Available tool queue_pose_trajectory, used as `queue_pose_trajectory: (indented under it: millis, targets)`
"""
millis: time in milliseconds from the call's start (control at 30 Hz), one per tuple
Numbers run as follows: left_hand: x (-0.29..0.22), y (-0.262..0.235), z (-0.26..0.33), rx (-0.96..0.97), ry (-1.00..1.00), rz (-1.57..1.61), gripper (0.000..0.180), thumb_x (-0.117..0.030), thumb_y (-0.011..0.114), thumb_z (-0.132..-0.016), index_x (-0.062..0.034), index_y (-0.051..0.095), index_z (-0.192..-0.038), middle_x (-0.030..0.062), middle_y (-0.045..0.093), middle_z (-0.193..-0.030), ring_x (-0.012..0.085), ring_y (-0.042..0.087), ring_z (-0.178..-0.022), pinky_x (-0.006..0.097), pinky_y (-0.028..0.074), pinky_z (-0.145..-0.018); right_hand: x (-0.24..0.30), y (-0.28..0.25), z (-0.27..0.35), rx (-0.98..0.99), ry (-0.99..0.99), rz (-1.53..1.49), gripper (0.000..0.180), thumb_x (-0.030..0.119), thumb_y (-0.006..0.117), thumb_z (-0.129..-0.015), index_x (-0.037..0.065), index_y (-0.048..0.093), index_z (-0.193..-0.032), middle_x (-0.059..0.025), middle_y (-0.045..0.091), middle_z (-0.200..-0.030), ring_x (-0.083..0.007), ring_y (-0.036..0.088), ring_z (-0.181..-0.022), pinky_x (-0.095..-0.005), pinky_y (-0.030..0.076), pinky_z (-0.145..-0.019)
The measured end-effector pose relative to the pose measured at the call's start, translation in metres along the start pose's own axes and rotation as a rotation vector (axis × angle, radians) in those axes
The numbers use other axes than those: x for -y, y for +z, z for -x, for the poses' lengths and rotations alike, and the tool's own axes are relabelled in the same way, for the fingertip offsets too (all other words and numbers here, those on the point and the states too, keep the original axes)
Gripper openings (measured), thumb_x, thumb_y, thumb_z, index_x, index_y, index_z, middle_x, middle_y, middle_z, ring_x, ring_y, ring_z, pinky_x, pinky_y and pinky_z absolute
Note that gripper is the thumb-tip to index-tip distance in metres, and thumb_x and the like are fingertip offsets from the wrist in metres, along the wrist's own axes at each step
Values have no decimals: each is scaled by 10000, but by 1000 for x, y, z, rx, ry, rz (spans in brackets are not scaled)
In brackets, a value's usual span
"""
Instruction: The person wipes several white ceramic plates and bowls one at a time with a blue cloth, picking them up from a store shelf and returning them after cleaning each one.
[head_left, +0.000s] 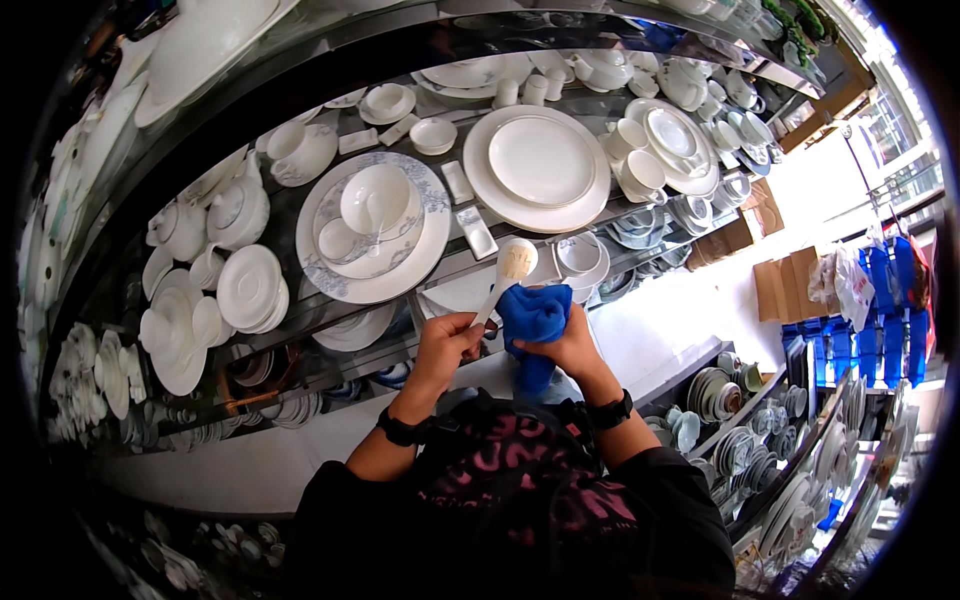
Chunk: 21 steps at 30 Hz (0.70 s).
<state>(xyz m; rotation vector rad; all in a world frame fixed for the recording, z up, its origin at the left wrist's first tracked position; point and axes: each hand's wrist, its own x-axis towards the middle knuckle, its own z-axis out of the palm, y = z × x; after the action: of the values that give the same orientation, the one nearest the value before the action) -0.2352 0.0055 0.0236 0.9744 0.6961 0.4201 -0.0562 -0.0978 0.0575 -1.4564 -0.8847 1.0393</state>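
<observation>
Spoon (508, 272) of white ceramic, its bowl turned up and tilted away from the person, is held out in front of the chest, just above the edge of the display shelf (300, 215). The left hand (446, 345) is closed around the lower end of the handle, fingers curled and thumb on top, which keeps the bowl free and steady. The right hand (568, 345) is closed on a bunched blue cloth (535, 315), pressed against the handle just beside the left hand; the cloth's tail hangs down between the wrists. Holding the spoon by its end leaves most of its length open to the cloth. A pale patch shows inside the bowl, perhaps a sticker or a reflection; the view is too small to tell.

Behind the spoon, white tableware stands on tilted shelves so that each face shows: a large blue-patterned plate (420, 255) carrying bowls, a plain white plate set (540, 165) to its right, teapots (235, 210) and stacked saucers (250, 290) to the left. Both wrists wear dark bands. Lower right, more stacked dishes (710, 395) sit on a nearby rack.
</observation>
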Motion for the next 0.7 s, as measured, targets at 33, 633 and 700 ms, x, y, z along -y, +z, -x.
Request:
queue_pose_trajectory:
  millis: [33,633,700]
  targets:
    - [3,5,-4,10,-17,19,191,-106,562,-913,35,681,-962,-10,521,-604,73,458,-544,214,349,-514,-1,-2,4,-47,64,-110,618,58,838,-629,5,562,-1178,-72,652,-1053,-149,604,-961,-308,481,-877]
    - [10,97,-77,40,116,-163,313,-192,464,-1005,42,595,-1166,34,607,-691,86,540,-612,209,426,-579,0,-129,-11,-10,56,-185,758,6,827,-598,1,497,-1281,-80,612,-1171,-165,578,-1066,-323,459,-945]
    - [7,110,-100,137,45,-78,333,-222,463,-1009,37,586,-1178,44,615,-722,107,573,-639,220,453,-610,1,-151,-17,8,-8,-209,803,11,822,-611,-1,458,-1326,-90,589,-1220,-170,561,-1103,-324,443,-969]
